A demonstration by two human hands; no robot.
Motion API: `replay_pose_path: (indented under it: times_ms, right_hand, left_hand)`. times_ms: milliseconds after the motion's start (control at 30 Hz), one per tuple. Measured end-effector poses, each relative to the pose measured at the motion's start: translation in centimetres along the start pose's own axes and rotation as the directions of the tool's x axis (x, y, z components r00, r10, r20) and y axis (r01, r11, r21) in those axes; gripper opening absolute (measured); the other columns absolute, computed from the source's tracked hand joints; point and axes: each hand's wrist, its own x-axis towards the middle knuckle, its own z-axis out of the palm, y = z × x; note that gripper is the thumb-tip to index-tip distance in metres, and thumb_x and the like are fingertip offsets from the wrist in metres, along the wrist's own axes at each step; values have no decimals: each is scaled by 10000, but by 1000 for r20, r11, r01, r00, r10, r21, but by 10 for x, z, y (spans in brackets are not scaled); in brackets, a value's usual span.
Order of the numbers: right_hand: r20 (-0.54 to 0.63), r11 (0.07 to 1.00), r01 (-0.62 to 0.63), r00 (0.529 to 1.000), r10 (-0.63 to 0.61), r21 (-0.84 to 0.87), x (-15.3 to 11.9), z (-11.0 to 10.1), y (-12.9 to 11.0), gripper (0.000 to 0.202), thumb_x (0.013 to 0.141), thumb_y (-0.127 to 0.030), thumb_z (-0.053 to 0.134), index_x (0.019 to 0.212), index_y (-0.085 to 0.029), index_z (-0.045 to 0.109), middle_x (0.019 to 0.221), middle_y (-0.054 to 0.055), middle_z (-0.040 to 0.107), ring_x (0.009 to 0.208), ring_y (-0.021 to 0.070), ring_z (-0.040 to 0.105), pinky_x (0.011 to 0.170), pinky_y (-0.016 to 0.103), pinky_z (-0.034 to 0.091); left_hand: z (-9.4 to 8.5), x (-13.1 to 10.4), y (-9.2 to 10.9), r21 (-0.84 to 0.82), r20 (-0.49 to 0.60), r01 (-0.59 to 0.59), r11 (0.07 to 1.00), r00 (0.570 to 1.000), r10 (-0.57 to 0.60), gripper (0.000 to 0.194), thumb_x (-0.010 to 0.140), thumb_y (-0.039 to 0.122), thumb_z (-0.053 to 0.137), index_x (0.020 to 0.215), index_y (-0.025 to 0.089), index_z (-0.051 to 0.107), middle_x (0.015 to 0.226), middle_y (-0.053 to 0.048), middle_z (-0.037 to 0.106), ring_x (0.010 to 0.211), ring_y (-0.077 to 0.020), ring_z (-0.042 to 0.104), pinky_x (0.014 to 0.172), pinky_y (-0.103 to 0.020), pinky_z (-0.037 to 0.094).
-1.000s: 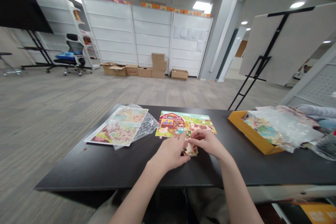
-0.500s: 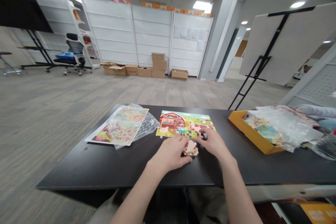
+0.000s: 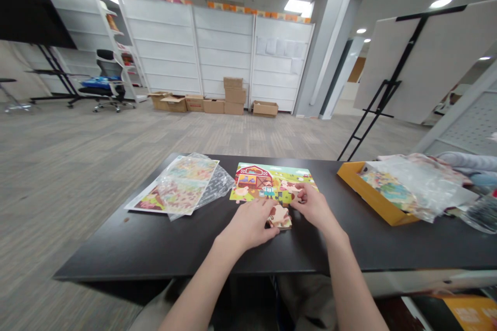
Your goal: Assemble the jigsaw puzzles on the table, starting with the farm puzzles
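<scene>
A farm puzzle (image 3: 254, 181) with a red barn, a figure and a cow lies flat on the black table. Close to its lower edge rests a small stack of puzzle pieces (image 3: 280, 216). My left hand (image 3: 254, 223) is spread beside the stack, its fingertips at the puzzle's lower edge and its thumb near the pieces. At the puzzle's lower right, my right hand (image 3: 310, 204) has thumb and fingers pinched on a puzzle piece (image 3: 297, 195), mostly covered by the fingers.
Printed sheets (image 3: 147, 201) under clear plastic bags (image 3: 217, 186) lie on the table's left. An orange box (image 3: 373, 199) with puzzle pieces and plastic wrap stands on the right. Rolled fabric (image 3: 466, 163) lies beyond it. The table's front edge (image 3: 194, 273) runs below my forearms.
A green area of the puzzle now shows where a dark gap was, between my hands. The right fingers have drawn closer together. Both hands otherwise moved very little.
</scene>
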Motion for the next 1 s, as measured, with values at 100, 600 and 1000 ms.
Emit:
replay_pose_path:
  times_ms: [100, 600, 1000]
  right_hand:
    - [22, 981, -26, 1000, 23, 194, 1, -8, 1, 278, 712, -279, 701, 970, -188, 653, 761, -6, 618, 618, 153, 630, 639, 300, 521]
    - [310, 913, -66, 948, -68, 402, -12, -1, -40, 388, 660, -459, 825, 845, -173, 641, 676, -7, 629, 596, 138, 587, 552, 263, 504]
    - [166, 986, 103, 978, -124, 130, -3, -2, -21, 178, 827, -345, 631, 792, -182, 691, 759, 36, 707, 611, 161, 614, 611, 290, 491]
  left_hand:
    - [1, 0, -1, -4, 4, 37, 999, 999, -37, 458, 839, 360, 665, 1255, 224, 528, 1192, -83, 691, 1081, -281, 660, 887, -355, 508]
    - [-1, 2, 2, 30, 59, 161, 987, 985, -162, 928, 798, 447, 728, 1530, 181, 224, 1323, -175, 642, 1177, -362, 643, 929, -418, 509]
    - [6, -8, 4, 10, -18, 64, 998, 998, -64, 718, 836, 480, 700, 1421, 199, 392, 1351, -143, 618, 1248, -330, 581, 1040, -432, 445]
